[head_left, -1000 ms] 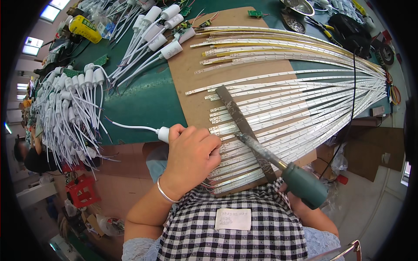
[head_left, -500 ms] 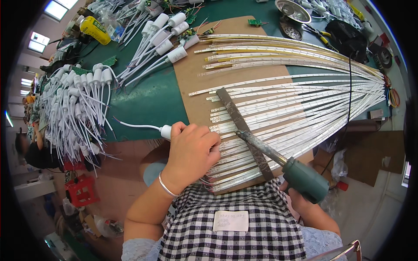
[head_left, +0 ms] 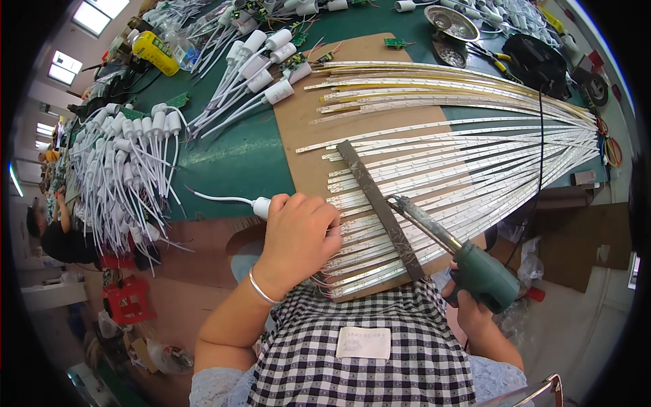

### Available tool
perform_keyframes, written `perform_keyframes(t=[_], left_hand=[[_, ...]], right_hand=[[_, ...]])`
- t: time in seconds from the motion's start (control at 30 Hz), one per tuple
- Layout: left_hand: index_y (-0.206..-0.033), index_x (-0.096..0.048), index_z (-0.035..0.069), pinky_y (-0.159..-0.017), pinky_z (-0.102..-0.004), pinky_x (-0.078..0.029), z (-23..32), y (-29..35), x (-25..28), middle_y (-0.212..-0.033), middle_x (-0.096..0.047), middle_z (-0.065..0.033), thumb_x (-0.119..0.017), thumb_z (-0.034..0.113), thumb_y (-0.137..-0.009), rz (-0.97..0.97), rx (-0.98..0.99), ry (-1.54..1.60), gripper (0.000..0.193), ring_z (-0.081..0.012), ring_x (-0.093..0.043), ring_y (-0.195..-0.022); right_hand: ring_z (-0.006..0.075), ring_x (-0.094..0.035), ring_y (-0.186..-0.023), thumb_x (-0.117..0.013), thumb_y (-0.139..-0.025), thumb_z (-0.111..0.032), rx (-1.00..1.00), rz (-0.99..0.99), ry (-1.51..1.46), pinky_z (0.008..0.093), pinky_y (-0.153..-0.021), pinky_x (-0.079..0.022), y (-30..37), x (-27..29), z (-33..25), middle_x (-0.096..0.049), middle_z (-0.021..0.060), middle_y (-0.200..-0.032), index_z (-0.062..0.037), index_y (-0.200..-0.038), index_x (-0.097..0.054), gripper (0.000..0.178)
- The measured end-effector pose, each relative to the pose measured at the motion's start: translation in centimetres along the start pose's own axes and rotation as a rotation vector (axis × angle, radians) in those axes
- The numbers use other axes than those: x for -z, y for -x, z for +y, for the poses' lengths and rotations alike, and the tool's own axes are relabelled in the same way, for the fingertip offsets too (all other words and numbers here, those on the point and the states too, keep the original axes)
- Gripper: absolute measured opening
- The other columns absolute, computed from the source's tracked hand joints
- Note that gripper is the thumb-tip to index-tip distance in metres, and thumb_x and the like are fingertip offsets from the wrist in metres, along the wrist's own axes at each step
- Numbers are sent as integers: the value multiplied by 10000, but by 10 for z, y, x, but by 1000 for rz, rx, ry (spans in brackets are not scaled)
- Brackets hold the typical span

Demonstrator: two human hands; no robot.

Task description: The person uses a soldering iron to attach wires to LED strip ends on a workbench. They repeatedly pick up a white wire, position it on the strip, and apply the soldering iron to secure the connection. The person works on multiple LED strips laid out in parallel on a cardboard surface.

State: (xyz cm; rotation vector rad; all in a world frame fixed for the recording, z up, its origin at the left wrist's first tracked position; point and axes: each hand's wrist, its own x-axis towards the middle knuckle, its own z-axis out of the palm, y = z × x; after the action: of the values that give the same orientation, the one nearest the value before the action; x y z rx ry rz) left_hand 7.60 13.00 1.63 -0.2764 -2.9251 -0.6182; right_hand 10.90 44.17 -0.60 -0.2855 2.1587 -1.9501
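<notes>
My left hand is closed around a white cylindrical cap, whose white cable points left. Its fingers rest at the left ends of the fanned-out LED strips, and they hide the cap's right end. My right hand grips a green soldering gun by its handle. The gun's tip hangs over the strips, just right of a dark flat bar lying across them. Whether the tip touches anything, I cannot tell. Under the strips' left ends lies a brown board.
White caps with cables are heaped at the left, with another bunch at the back. A yellow bottle stands back left. Metal dish, pliers and a black cord are at the right. Another person is far left.
The soldering gun has moved right, its tip passing from the dark bar to the bar's right side. My left hand stays nearly in place on the cap.
</notes>
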Motion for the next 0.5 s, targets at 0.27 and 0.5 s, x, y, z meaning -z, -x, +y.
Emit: perform_keyframes(t=[0.27, 0.5], left_hand=[[-721, -582, 107, -696, -357, -360, -2, 0, -1, -702, -555, -18, -641, 92, -692, 5, -3, 72, 67, -226, -531, -716], [-701, -576, 95, -701, -353, -373, -4, 0, 2, -702, -553, -23, -650, 78, -688, -16, 4, 116, 78, -226, -542, -713]], right_hand=[[109, -552, -636, -531, -846, -169, -63, -22, 44, 209, -505, -392, -7, -1, -4, -598, 81, -835, 30, -1222, -482, 428], [134, -573, -668, -562, -853, -186, -55, -190, 55, 250, -599, -467, -9, 3, 0, -590, 91, -869, 38, -1221, -470, 441]])
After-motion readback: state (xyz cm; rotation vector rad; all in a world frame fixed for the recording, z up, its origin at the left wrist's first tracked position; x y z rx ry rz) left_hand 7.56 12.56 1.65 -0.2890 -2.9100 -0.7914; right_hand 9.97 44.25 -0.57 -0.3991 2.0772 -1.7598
